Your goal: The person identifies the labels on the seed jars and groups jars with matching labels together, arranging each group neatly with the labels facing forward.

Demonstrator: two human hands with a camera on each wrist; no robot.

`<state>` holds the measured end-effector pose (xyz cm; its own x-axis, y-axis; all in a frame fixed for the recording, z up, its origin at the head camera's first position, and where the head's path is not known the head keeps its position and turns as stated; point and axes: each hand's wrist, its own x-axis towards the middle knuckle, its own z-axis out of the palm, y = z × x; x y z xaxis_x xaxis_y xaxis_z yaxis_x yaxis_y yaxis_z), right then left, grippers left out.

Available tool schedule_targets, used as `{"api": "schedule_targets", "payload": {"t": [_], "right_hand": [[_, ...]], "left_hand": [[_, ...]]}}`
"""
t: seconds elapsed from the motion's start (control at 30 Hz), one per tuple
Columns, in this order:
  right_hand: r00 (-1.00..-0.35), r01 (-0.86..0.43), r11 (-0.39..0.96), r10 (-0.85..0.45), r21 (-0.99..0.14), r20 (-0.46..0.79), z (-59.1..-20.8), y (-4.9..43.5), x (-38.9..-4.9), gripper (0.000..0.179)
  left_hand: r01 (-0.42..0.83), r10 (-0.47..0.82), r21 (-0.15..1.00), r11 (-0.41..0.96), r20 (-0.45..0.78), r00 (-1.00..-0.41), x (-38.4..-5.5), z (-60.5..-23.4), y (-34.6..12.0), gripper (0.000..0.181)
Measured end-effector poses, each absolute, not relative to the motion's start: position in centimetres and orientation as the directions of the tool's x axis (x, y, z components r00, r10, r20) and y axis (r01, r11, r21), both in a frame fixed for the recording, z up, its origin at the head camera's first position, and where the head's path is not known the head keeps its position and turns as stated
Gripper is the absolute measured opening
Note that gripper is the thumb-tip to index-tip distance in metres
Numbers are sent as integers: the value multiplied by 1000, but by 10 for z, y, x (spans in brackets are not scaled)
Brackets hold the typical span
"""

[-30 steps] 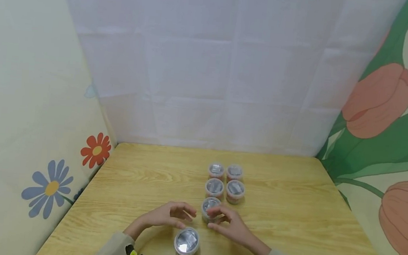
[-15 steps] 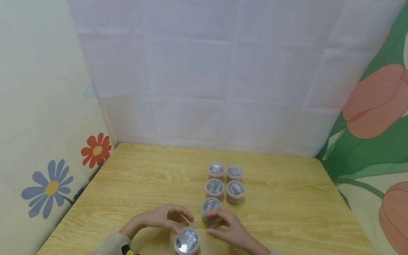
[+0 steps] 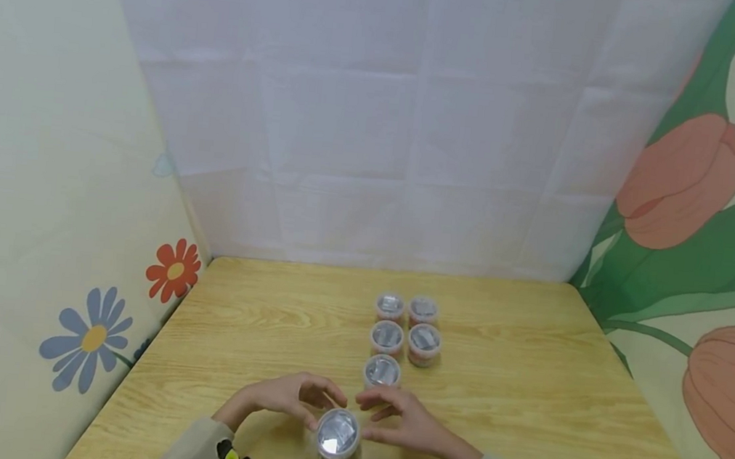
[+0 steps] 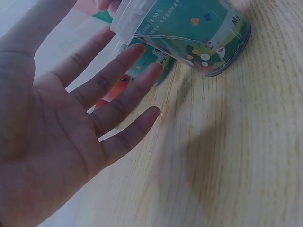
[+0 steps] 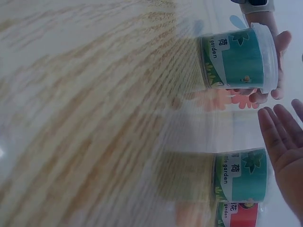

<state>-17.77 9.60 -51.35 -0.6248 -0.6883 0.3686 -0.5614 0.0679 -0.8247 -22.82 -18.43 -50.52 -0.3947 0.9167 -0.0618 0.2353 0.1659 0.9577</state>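
Note:
A lidded clear plastic tub (image 3: 338,435) stands upright near the table's front, a silvery packet showing through its lid. Its green label, printed "garden", faces the right wrist camera on the tub (image 5: 236,61). My left hand (image 3: 294,396) is at its left, fingers spread and the thumb at the rim; whether it touches cannot be told. In the left wrist view the palm of the left hand (image 4: 66,123) is bare. On the other side, my right hand (image 3: 403,422) has extended fingers close to the rim, holding nothing.
Just behind stands another green-labelled tub (image 3: 382,371), partly covered by the right hand. Farther back are several similar tubs (image 3: 424,344) in two columns, one with a red label (image 5: 239,215). A white cloth (image 3: 374,150) hangs behind the wooden table (image 3: 510,402).
My right hand has moved left and slightly toward me, from beside the tub behind to the front tub. My left hand has shifted slightly down, bringing its thumb to the front tub's rim.

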Motion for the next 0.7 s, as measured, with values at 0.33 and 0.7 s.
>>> {"api": "schedule_targets", "payload": {"t": [0.33, 0.7], "right_hand": [[-599, -574, 106, -731, -812, 328, -524, 92, -175, 55], [-590, -572, 111, -744, -813, 313, -523, 89, -172, 55]], "left_hand": [[215, 952, 969, 125, -56, -301, -224, -504, -185, 67], [205, 958, 971, 120, -60, -280, -223, -506, -180, 69]]}}
